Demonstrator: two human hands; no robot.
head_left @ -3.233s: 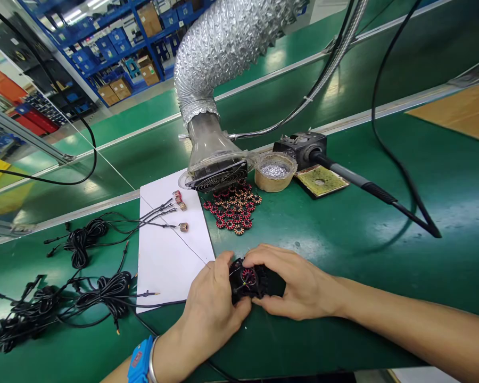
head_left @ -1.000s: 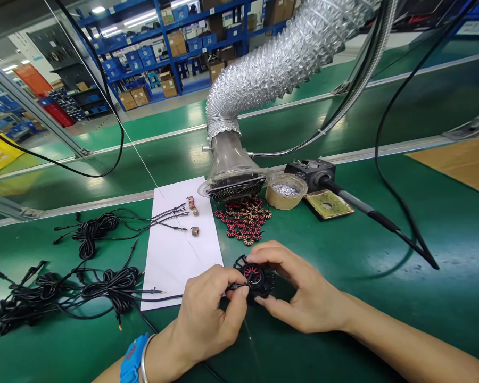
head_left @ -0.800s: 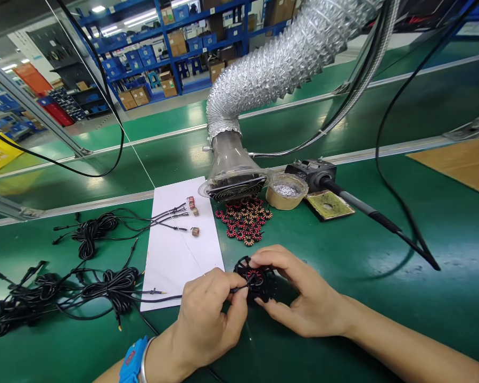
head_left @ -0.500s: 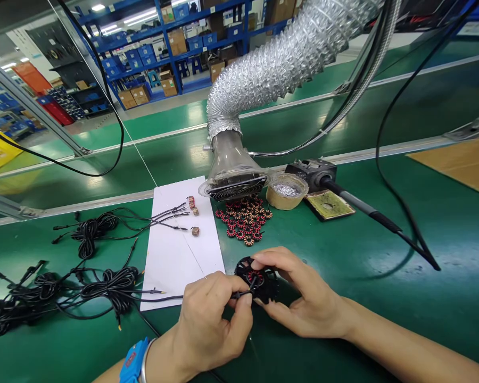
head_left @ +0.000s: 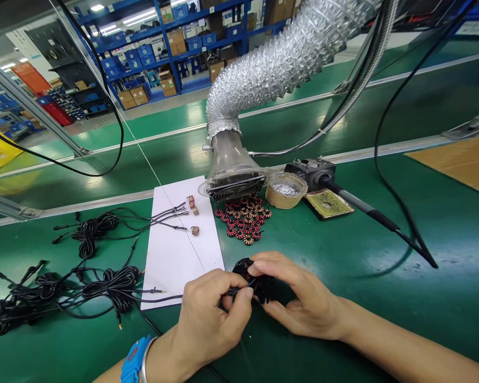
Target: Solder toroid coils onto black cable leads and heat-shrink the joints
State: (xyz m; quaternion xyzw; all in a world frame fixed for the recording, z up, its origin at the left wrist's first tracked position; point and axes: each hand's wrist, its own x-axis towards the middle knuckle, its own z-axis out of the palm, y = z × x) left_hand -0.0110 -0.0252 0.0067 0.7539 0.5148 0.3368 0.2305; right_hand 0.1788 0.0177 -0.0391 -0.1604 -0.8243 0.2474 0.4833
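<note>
Since a moment ago, our right hand (head_left: 299,300) has curled further over the black spoked disc (head_left: 263,287), and the disc's red winding is now almost hidden. Behind the bench stand tall blue steel shelves (head_left: 163,53) stacked with cardboard boxes. We work at a long green workbench (head_left: 383,255), under a wide, ribbed silver foil duct (head_left: 287,58) that ends in a clear flared hood (head_left: 233,170) with a round black fan grille (head_left: 235,189). A large white paper sheet (head_left: 175,260) lies on the bench, beside coiled black cable bundles (head_left: 93,231) on its left. To the right of the hood, a long black-handled soldering iron (head_left: 355,205) runs back to a dark stand (head_left: 309,173), near a round cup of silvery solder (head_left: 285,190) and a yellowish cleaning sponge (head_left: 328,205). A heap of red and copper toroid coils (head_left: 243,221) sits just beyond the paper's right edge, while a small wired coil (head_left: 195,230) rests on the paper. The disc sits low on the bench, just right of the paper, clamped by our right fingers. Our left hand (head_left: 211,324) pinches a thin black wire (head_left: 237,291) at the disc's edge, so both hands meet there. A blue wristband (head_left: 133,361) circles our left wrist.
</note>
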